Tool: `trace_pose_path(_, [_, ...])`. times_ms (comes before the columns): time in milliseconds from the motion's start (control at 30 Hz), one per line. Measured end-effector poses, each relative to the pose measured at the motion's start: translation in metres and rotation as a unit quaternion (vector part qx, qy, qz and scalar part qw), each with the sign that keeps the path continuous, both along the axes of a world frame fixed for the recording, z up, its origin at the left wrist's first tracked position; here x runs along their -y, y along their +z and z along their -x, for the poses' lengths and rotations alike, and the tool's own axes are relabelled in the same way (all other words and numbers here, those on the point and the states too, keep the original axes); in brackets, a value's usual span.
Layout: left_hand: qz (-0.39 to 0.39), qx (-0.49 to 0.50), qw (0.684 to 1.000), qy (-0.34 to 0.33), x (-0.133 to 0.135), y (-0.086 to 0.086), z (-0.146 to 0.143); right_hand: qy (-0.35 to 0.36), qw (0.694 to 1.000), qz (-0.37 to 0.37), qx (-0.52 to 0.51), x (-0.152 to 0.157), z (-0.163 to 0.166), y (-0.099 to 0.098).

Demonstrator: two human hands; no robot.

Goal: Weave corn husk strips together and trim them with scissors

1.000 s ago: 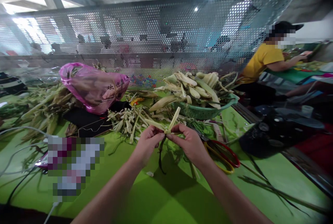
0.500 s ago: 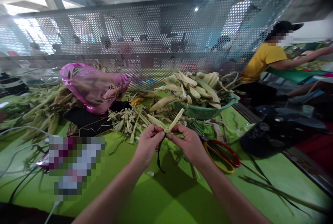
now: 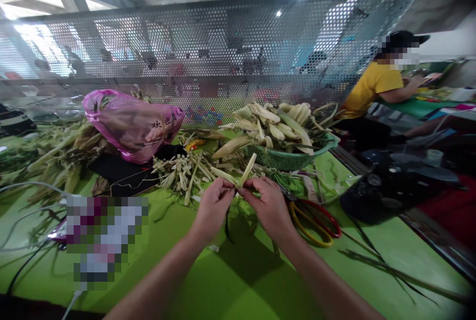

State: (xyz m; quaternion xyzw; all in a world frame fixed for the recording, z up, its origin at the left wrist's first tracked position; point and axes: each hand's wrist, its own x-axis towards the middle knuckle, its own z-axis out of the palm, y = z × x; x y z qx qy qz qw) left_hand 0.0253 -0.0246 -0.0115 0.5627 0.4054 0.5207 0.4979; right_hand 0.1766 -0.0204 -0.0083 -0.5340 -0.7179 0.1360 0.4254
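Note:
Pale folded strips of dried corn husk [image 3: 248,168] stick up in a V from between my fingertips, above the green table. My left hand [image 3: 214,203] pinches the left side of the piece; a dark thin strip hangs below it. My right hand [image 3: 266,205] pinches the same piece from the right, thumb against the other thumb. The join between the strips is mostly covered by my fingers. Right beside my right hand lie scissors [image 3: 315,223] with red and yellow handles. Cut husk pieces [image 3: 182,168] are heaped just beyond my left hand.
A green basket [image 3: 293,159] of husks stands at the back, near a pink plastic bag [image 3: 130,121]. More husks [image 3: 65,154] lie left, above a cable and blurred items. A black container [image 3: 386,193] and long stems [image 3: 394,273] are at right. A person in yellow [image 3: 375,87] sits beyond.
The right strip stands more upright, and my right fingers have curled in closer around the piece. The person in yellow has drawn an outstretched arm back. The view has shifted slightly.

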Motion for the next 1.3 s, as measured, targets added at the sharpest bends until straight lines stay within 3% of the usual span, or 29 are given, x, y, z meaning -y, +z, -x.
trace_pose_path(267, [-0.002, 0.05, 0.998, -0.05, -0.002, 0.003, 0.001, 0.039, 0.984, 0.091, -0.15, 0.0, 0.004, 0.0])
trace_pose_path(400, [-0.014, -0.015, 0.999, -0.028, -0.005, 0.002, 0.005, 0.075, 0.974, 0.125, -0.174, -0.001, 0.002, 0.004])
trace_pose_path(633, [-0.026, -0.082, 0.996, -0.031, -0.01, -0.001, 0.01, 0.088, 0.993, 0.026, -0.072, -0.003, -0.003, 0.003])
trace_pose_path(800, [-0.039, -0.113, 0.992, -0.034, -0.01, 0.001, 0.011, 0.05, 0.998, -0.033, 0.003, 0.0, -0.002, 0.006])
trace_pose_path(1067, [0.004, -0.047, 0.995, -0.084, -0.011, 0.001, 0.013, 0.041, 0.998, -0.012, -0.053, -0.004, -0.005, 0.0])
trace_pose_path(1200, [0.0, -0.084, 0.993, -0.085, -0.011, 0.002, 0.016, 0.056, 0.996, 0.014, -0.071, -0.007, -0.01, -0.001])
trace_pose_path(1300, [0.014, -0.119, 0.99, -0.075, -0.013, 0.002, 0.019, 0.064, 0.998, -0.014, -0.026, -0.006, -0.01, 0.002])
